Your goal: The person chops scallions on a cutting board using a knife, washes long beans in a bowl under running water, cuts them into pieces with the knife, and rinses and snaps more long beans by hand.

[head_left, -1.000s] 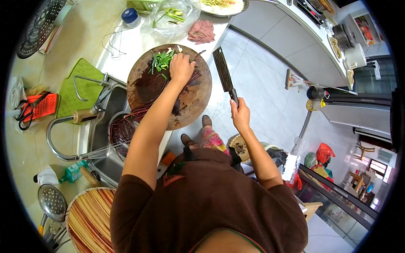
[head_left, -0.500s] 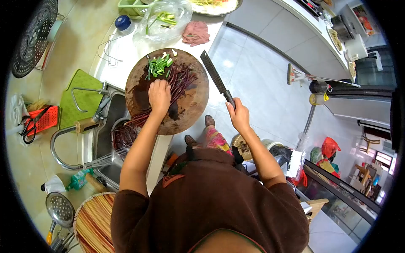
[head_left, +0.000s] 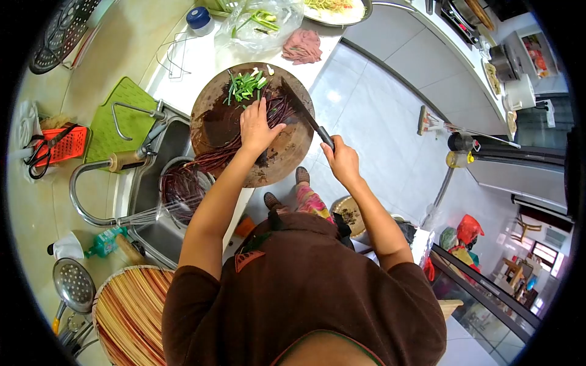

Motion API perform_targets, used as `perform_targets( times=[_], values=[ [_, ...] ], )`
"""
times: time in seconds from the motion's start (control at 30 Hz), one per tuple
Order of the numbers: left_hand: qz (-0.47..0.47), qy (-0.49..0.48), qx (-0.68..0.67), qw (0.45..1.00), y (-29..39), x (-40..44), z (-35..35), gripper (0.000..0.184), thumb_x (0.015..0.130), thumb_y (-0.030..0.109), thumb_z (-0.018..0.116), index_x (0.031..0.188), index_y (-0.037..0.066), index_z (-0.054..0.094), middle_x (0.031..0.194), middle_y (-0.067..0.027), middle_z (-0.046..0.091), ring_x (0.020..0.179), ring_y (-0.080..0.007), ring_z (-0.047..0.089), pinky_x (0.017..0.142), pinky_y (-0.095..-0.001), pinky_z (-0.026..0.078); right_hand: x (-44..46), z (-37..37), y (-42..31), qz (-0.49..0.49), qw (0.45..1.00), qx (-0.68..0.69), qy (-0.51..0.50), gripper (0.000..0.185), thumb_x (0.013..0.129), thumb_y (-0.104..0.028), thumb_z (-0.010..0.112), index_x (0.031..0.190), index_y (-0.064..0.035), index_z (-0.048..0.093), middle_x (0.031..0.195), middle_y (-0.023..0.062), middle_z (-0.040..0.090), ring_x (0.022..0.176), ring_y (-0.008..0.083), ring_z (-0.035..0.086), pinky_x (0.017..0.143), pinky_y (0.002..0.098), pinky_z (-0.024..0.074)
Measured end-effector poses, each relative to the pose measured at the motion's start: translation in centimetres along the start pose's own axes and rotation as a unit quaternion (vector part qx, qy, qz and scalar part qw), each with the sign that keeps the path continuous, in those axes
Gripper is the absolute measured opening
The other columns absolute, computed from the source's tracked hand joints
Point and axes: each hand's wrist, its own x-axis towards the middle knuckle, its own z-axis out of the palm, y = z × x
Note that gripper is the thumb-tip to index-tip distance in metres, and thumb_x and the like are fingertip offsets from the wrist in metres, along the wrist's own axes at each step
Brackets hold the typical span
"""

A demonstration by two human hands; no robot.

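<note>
A round wooden chopping board (head_left: 287,146) lies on the counter beside the sink. Across it runs a bundle of long dark-red stalks (head_left: 220,157), whose lower end reaches over the sink. Chopped green pieces (head_left: 246,86) are piled near the board's far edge. My left hand (head_left: 257,127) rests on the stalks with its fingers spread. The black handle of a cleaver (head_left: 300,108) is in my right hand (head_left: 342,160); the blade is over the right part of the board, beside the ends of the stalks.
Water runs from a faucet (head_left: 76,195) into the sink (head_left: 144,198), over a bowl of dark-red stalks (head_left: 180,189). Behind the board are a plastic bag (head_left: 247,36), a pink cloth (head_left: 302,47) and a blue-lidded jar (head_left: 199,21). A green mat (head_left: 122,116) stands left.
The cleaver has moved from beside the board to over its right part. My left hand moved up and right, then left onto the stalks, its fingers now more spread.
</note>
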Motion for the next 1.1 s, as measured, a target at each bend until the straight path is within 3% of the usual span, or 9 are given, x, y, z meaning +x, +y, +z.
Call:
perform_targets(
  times=[0.1,0.3,0.47,0.6,0.9,1.1],
  values=[
    [-0.002,-0.007,-0.017,1.0,0.9,0.2,0.3,0.087,0.069,0.032,0.08,0.138,0.0,0.037,0.127,-0.0181,0.047,0.121,-0.0334,0.042,0.104,-0.0446,0.03,0.4,-0.3,0.3,-0.005,1.0,-0.014,0.007,0.034,0.09,-0.038,0.058,0.095,-0.0041,0.055,0.06,0.0163,0.061,0.056,0.0368,0.061,0.052,0.0464,0.0457],
    [0.021,-0.015,-0.026,0.999,0.9,0.3,0.8,0.083,0.07,0.026,0.079,0.137,0.002,0.037,0.131,-0.0166,0.046,0.124,-0.0326,0.04,0.107,-0.0454,0.027,3.5,-1.0,0.5,-0.045,0.997,-0.058,0.02,0.034,0.089,-0.038,0.06,0.093,-0.0046,0.054,0.063,0.0163,0.062,0.056,0.037,0.061,0.05,0.0456,0.0466],
    [0.01,-0.029,0.002,1.0,0.8,0.3,0.8,0.085,0.073,0.027,0.076,0.141,0.003,0.032,0.139,-0.0165,0.041,0.13,-0.0327,0.036,0.111,-0.0496,0.022,4.2,-1.1,0.7,-0.108,0.991,-0.083,-0.007,0.034,0.089,-0.038,0.06,0.093,-0.0052,0.053,0.064,0.0161,0.062,0.058,0.0372,0.061,0.051,0.0454,0.0475],
    [-0.007,-0.042,0.004,0.999,1.3,-0.1,0.6,0.087,0.076,0.028,0.073,0.144,0.003,0.026,0.143,-0.0155,0.038,0.132,-0.0326,0.033,0.111,-0.0548,0.016,3.5,-1.1,0.5,-0.103,0.992,-0.076,-0.009,0.034,0.089,-0.038,0.06,0.094,-0.0052,0.052,0.064,0.0157,0.062,0.058,0.037,0.061,0.051,0.0454,0.0475],
    [0.057,-0.066,-0.044,0.995,1.5,0.8,1.4,0.087,0.078,0.031,0.07,0.146,0.005,0.023,0.15,-0.0142,0.029,0.141,-0.0306,0.022,0.113,-0.0533,0.01,3.3,-0.7,-0.4,-0.112,0.988,-0.104,-0.009,0.034,0.09,-0.038,0.058,0.093,-0.0051,0.051,0.064,0.0156,0.063,0.057,0.0366,0.061,0.05,0.045,0.0479],
    [-0.009,-0.028,-0.019,0.999,1.2,0.0,-0.1,0.089,0.078,0.04,0.071,0.144,0.001,0.026,0.151,-0.0172,0.027,0.14,-0.033,0.023,0.113,-0.0535,0.012,3.0,-0.8,0.3,-0.07,0.993,-0.099,-0.009,0.034,0.09,-0.039,0.058,0.093,-0.0054,0.052,0.064,0.0155,0.062,0.056,0.0365,0.061,0.049,0.0451,0.0475]
  ],
)
